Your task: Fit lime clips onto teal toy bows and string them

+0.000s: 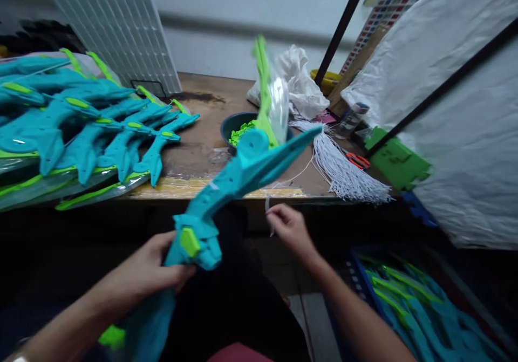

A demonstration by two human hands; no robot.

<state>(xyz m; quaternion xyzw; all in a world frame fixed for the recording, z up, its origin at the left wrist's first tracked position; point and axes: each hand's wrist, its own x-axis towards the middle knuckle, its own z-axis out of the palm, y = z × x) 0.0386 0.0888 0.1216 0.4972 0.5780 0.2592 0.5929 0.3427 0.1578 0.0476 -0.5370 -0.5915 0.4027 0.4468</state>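
Observation:
My left hand is closed round the grip of a teal plastic toy bow with a lime green button; the toy slants up to the right over the table edge and is partly blurred. A lime green strip in a clear plastic sleeve rises from its upper part. My right hand is pinched on a thin white string just below the table edge.
A pile of matching teal toys in clear bags covers the left of the wooden table. A dark bowl of green parts, a bundle of white strings, orange scissors and a blue crate of toys are nearby.

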